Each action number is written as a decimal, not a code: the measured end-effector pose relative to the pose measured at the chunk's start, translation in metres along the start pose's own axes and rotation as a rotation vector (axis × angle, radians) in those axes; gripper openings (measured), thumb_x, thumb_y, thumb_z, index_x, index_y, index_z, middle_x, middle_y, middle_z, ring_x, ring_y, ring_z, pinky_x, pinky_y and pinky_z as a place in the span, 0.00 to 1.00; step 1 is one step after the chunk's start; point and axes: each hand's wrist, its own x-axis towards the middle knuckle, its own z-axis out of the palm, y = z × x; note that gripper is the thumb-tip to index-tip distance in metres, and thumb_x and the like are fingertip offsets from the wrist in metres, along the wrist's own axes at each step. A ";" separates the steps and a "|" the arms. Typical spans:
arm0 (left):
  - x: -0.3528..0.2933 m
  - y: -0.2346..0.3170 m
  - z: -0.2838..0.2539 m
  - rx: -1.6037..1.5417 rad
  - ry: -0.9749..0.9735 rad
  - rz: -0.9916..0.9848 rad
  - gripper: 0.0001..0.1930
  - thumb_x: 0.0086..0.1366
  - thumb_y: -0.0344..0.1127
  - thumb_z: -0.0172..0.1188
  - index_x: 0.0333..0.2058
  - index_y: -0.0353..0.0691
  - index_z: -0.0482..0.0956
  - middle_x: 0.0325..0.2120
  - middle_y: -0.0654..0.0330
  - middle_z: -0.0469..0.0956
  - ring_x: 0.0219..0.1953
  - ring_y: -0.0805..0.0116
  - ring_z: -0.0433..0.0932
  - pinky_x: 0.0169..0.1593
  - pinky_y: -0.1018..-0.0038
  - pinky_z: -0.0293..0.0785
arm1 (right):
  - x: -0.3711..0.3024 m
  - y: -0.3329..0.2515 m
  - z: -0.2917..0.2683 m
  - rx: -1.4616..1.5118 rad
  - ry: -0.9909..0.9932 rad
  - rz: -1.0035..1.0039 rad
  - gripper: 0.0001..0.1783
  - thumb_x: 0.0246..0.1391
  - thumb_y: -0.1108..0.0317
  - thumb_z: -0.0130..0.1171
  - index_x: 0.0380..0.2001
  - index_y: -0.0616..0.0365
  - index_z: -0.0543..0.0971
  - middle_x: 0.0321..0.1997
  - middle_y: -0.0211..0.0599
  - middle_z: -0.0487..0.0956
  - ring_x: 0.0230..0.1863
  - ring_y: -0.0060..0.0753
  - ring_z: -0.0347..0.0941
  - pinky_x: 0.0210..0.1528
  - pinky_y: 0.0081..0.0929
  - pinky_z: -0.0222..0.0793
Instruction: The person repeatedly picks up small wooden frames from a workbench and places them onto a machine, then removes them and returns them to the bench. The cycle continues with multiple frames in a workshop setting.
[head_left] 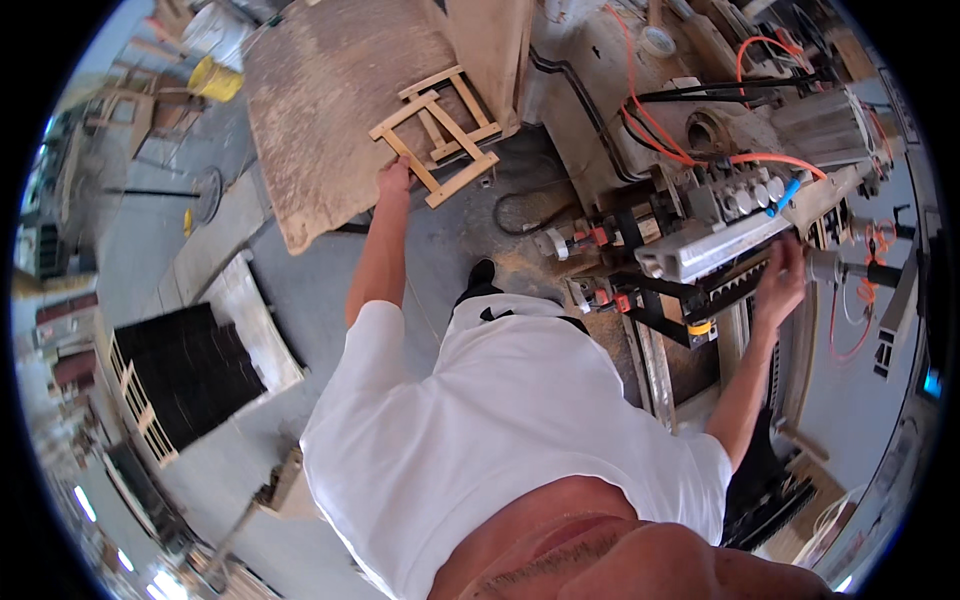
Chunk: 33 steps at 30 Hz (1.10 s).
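My left hand (395, 176) is closed on one side of a light wooden frame (463, 179) made of slats joined in a rectangle. The frame lies at the right edge of a worn wooden board (330, 110), and part of it juts out past that edge. A second similar wooden frame (431, 80) sits just beyond, partly covered by the first. Off to the right, my right hand (781, 282) is at the metal machine (715, 250), beside its long silver bar. Its fingers look stretched out, slightly blurred, with nothing seen in them.
Orange air hoses (655, 125) and black cables run over the machine. Red-tipped clamps (600, 237) project toward me. Sawdust lies on the grey floor. At the left are a black panel (185, 375), a yellow bucket (214, 79) and a wooden chair (145, 110).
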 end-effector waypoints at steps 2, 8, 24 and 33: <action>0.032 0.011 0.020 -0.020 -0.064 -0.053 0.10 0.64 0.36 0.60 0.40 0.36 0.79 0.31 0.61 0.79 0.28 0.73 0.76 0.26 0.77 0.70 | -0.053 -0.033 0.001 0.056 -0.106 0.206 0.14 0.58 0.69 0.59 0.44 0.66 0.79 0.42 0.42 0.82 0.42 0.30 0.78 0.47 0.28 0.73; 0.088 -0.006 0.096 0.146 -0.015 0.020 0.14 0.61 0.34 0.61 0.42 0.29 0.81 0.33 0.54 0.81 0.33 0.65 0.79 0.34 0.69 0.76 | -0.219 -0.042 0.002 0.035 -0.364 0.613 0.10 0.53 0.69 0.61 0.38 0.63 0.81 0.28 0.40 0.83 0.30 0.30 0.79 0.36 0.27 0.72; -0.007 0.028 0.083 1.276 -0.357 1.011 0.25 0.52 0.43 0.67 0.48 0.39 0.77 0.42 0.49 0.79 0.51 0.50 0.73 0.58 0.56 0.64 | -0.362 -0.058 0.013 -0.017 -0.532 0.882 0.12 0.51 0.74 0.58 0.40 0.66 0.79 0.33 0.42 0.83 0.39 0.29 0.80 0.42 0.26 0.74; 0.041 0.013 0.121 1.616 -0.543 1.067 0.20 0.49 0.38 0.65 0.43 0.43 0.76 0.38 0.52 0.80 0.48 0.52 0.76 0.60 0.54 0.60 | -0.369 -0.082 -0.001 -0.047 -0.428 0.951 0.13 0.54 0.72 0.57 0.42 0.65 0.79 0.34 0.43 0.82 0.38 0.30 0.79 0.41 0.27 0.73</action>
